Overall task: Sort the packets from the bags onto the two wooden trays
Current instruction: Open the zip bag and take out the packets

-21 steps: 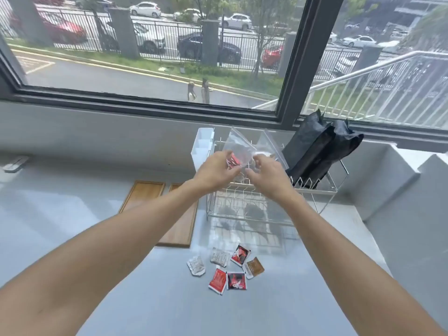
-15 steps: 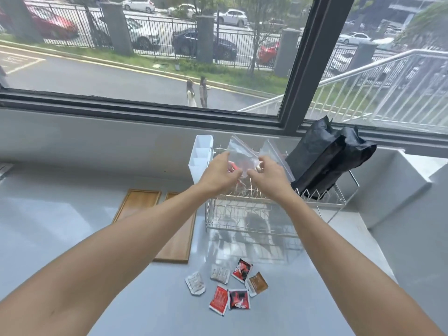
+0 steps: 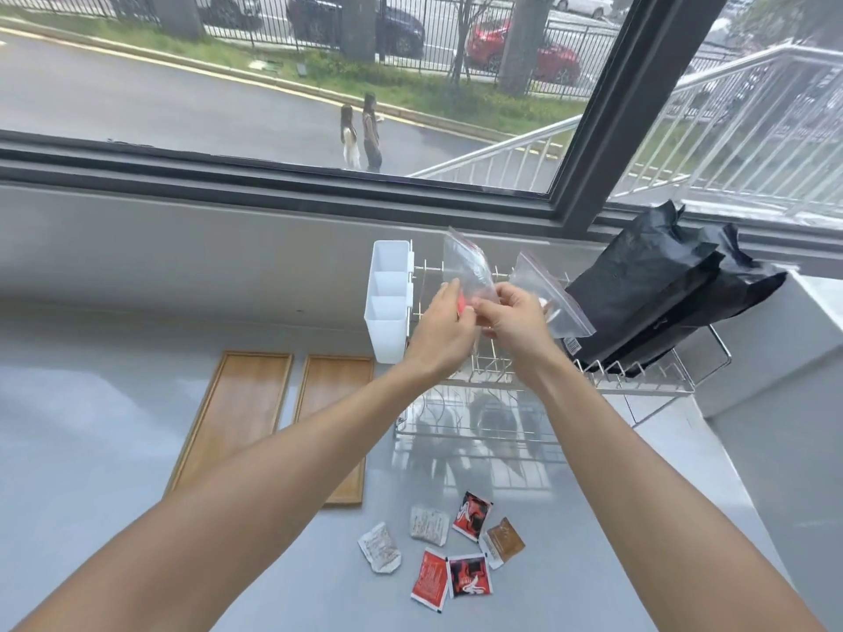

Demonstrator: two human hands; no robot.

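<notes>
My left hand and my right hand both pinch a clear zip bag held upright over the wire rack; something red shows inside it between my fingers. A second clear zip bag stands in the rack just to the right. Two wooden trays lie side by side on the left with nothing on them. Several small packets, red, white and brown, lie loose on the grey counter in front.
A white divided plastic holder hangs on the rack's left end. Black bags lean in the rack's right side. A raised grey ledge borders the counter on the right, and the window sill runs behind.
The view has tilted down a little. My hands have stayed on the clear bag over the rack and lifted it slightly, drawing closer together.
</notes>
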